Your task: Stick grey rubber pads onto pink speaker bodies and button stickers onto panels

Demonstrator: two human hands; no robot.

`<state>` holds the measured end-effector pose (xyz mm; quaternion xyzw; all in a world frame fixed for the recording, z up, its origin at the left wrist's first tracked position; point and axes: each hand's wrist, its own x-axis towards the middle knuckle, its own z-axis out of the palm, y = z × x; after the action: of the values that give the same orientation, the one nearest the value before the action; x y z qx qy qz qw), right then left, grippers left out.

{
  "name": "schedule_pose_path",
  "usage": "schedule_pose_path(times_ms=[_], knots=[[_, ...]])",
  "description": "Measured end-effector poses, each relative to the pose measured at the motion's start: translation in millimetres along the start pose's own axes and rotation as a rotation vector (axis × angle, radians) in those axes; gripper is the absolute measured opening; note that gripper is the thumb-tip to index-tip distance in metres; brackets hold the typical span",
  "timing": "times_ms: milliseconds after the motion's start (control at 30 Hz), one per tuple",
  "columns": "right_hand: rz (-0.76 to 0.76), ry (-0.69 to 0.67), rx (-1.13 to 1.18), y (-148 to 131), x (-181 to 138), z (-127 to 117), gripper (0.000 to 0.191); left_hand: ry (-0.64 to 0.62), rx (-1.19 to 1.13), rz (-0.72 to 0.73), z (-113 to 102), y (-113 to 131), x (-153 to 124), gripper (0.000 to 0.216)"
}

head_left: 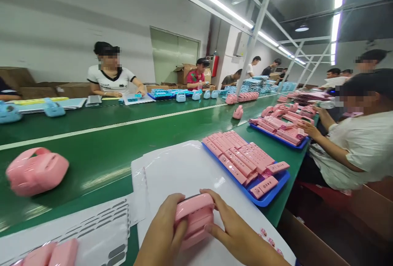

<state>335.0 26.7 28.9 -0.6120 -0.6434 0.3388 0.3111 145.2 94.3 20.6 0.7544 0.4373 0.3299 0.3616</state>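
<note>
Here, at six o'clock, the person's left hand (166,228) and right hand (229,227) curl partly closed around a pink case (198,226). Steady, even pressure should suit its glossy curves.

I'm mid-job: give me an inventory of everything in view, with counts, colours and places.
Held case: one, pink, centre front
Loose case: one, pink, left
Pink parts: at least two, lower left
Label sheets: count unclear, white with grey shapes, lower left
White sheets: several, beneath the hands
Trays: two, blue, right
Panels: many, pink, in the trays
Blue cases: about six, far side
Line surface: green, running across
Cartons: several, brown, mostly by far wall
Co-workers: at least eight, both sides
Light strips: several, white, overhead
Left grip: one, on held case
Right grip: one, on held case
</note>
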Motion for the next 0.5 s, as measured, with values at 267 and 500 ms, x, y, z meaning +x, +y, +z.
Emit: schedule_pose_path(times_ms=[267,500], knots=[[0.010,-0.036,0.048,-0.8,8.5,28.4,0.062,-0.162,0.283,-0.170,-43.3,26.1,-14.8,0.020],[-0.154,-0.287,0.062,-40.9,8.3,47.8,0.038,0.127,-0.386,-0.467,-97.8,-29.7,-70.6,0.030]])
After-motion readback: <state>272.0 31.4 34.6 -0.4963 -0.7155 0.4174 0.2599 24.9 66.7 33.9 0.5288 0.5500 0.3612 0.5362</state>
